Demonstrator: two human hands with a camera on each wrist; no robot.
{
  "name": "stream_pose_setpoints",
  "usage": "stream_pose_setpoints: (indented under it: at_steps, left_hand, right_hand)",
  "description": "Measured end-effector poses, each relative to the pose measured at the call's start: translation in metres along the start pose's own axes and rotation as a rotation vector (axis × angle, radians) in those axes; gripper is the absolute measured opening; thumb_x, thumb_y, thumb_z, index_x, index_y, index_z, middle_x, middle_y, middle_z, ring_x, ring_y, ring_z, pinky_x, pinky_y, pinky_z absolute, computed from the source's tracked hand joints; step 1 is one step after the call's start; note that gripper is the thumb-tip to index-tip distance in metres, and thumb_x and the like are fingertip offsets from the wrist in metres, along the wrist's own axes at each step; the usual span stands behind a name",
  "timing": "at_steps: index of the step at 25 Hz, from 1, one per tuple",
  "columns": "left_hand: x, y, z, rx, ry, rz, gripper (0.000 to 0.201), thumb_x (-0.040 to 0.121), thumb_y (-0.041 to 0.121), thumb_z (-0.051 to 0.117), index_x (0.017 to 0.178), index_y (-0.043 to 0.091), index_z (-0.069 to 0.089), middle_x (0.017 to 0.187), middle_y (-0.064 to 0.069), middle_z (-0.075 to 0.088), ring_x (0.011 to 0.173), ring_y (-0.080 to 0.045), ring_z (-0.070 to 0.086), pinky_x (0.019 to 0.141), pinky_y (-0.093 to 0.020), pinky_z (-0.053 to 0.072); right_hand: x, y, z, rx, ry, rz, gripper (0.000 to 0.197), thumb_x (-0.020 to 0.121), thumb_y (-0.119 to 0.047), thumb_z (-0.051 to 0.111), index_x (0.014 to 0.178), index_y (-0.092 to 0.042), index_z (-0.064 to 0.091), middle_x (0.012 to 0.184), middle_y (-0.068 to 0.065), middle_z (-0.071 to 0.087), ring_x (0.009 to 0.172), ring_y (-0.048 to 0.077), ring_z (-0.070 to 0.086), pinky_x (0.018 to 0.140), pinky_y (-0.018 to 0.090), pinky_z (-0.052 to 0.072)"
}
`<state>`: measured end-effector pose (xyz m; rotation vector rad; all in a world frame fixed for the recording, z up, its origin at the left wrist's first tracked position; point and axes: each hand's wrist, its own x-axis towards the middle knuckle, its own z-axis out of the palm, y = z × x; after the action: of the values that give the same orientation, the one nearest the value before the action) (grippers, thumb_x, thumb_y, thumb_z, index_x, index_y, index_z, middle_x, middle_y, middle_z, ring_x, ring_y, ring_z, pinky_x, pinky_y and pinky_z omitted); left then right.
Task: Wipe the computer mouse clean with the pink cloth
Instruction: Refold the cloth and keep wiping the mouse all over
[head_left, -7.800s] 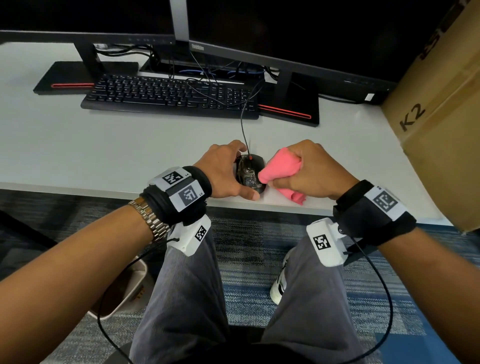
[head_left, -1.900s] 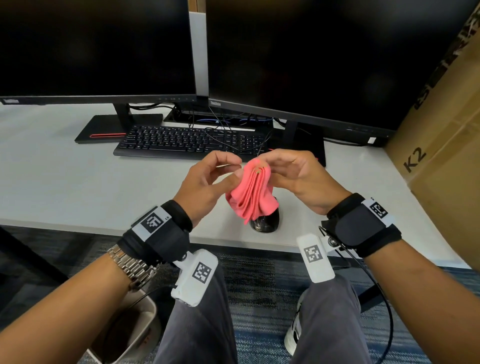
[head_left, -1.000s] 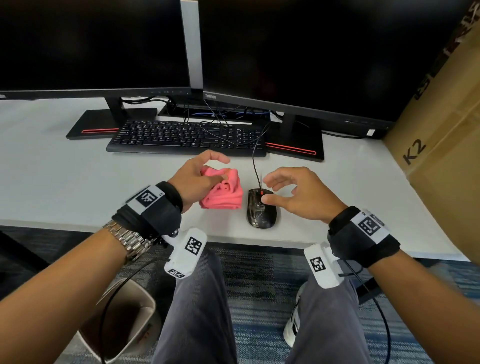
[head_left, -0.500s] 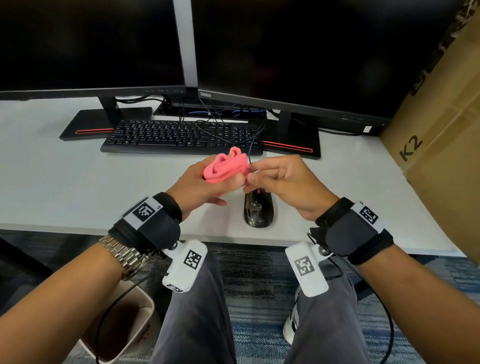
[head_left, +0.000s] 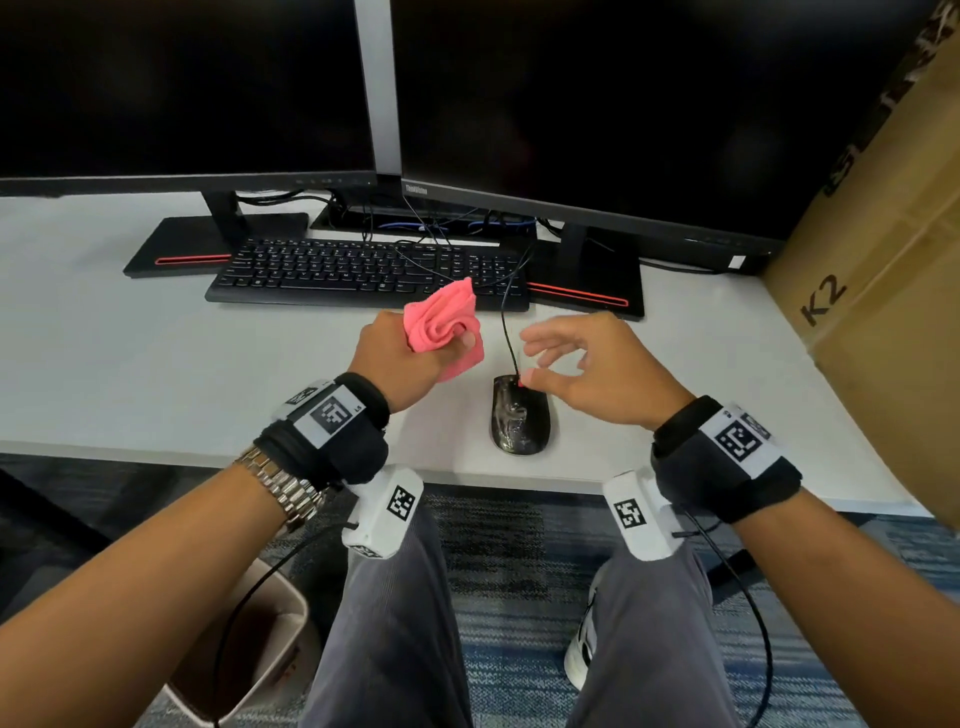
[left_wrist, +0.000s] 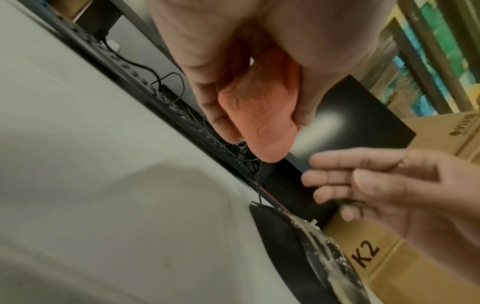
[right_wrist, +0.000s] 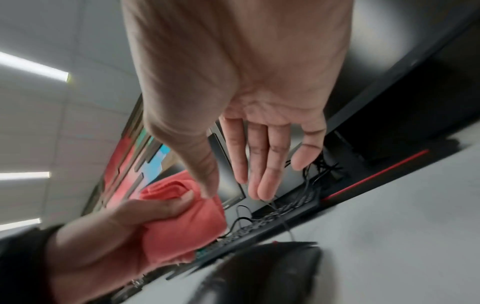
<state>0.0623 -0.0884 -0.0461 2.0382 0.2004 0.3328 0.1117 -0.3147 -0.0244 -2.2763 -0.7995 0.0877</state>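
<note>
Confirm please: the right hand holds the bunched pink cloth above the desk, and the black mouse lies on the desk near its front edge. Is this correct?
One detail is wrong. The left hand, not the right, holds the bunched pink cloth; the head view shows it, and both wrist views agree. The right hand is open and holds nothing. The rest stands: the black mouse lies on the desk near its front edge.

Bunched pink cloth (head_left: 445, 326) aloft; smeared mouse (head_left: 520, 420) flat
</note>
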Motion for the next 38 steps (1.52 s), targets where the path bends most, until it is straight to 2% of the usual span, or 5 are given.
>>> stream_pose_setpoints:
  at_steps: [6, 10, 18, 33, 38]
  left_hand:
    - [0.013, -0.013, 0.012, -0.138, -0.048, -0.133, 0.053, 0.058, 0.048, 0.082, 0.103, 0.023, 0.069, 0.098, 0.001, 0.073, 0.097, -0.025, 0.070, 0.086, -0.046, 0.058]
    - [0.019, -0.006, 0.013, -0.054, -0.044, -0.148, 0.048, 0.064, 0.044, 0.080, 0.105, 0.021, 0.070, 0.097, -0.003, 0.073, 0.086, -0.021, 0.071, 0.064, -0.042, 0.062]
    - [0.033, -0.003, 0.026, 0.124, -0.124, -0.025, 0.055, 0.068, 0.045, 0.071, 0.118, 0.024, 0.063, 0.108, 0.002, 0.071, 0.103, -0.019, 0.065, 0.093, -0.036, 0.052]
    - [0.052, 0.005, 0.040, 0.214, -0.276, 0.129, 0.040, 0.072, 0.025, 0.080, 0.103, 0.009, 0.060, 0.099, -0.008, 0.067, 0.093, -0.026, 0.064, 0.088, -0.044, 0.053]
    - [0.049, 0.007, 0.044, 0.257, -0.366, 0.168, 0.029, 0.076, 0.015, 0.078, 0.093, 0.016, 0.054, 0.083, 0.006, 0.059, 0.084, -0.019, 0.059, 0.080, -0.030, 0.049]
  right_hand:
    - [-0.013, 0.021, 0.004, -0.138, -0.193, 0.121, 0.094, 0.062, -0.052, 0.089, 0.143, -0.022, 0.053, 0.137, -0.006, 0.061, 0.122, 0.008, 0.057, 0.108, 0.033, 0.046]
    - [-0.010, 0.021, 0.007, -0.118, -0.222, 0.126, 0.099, 0.060, -0.050, 0.091, 0.145, -0.020, 0.050, 0.141, -0.005, 0.060, 0.125, 0.008, 0.057, 0.104, 0.024, 0.042]
    - [-0.003, 0.023, 0.010, -0.089, -0.273, 0.143, 0.125, 0.052, -0.052, 0.094, 0.156, -0.025, 0.030, 0.146, -0.004, 0.055, 0.131, 0.007, 0.052, 0.110, 0.023, 0.036]
    - [-0.006, 0.023, 0.013, -0.085, -0.269, 0.162, 0.132, 0.057, -0.052, 0.093, 0.159, -0.024, 0.015, 0.148, -0.005, 0.055, 0.137, 0.013, 0.048, 0.115, 0.031, 0.035]
    - [-0.007, 0.021, 0.012, -0.060, -0.249, 0.142, 0.119, 0.057, -0.047, 0.094, 0.153, -0.032, 0.025, 0.143, -0.005, 0.059, 0.134, 0.012, 0.051, 0.107, 0.024, 0.035]
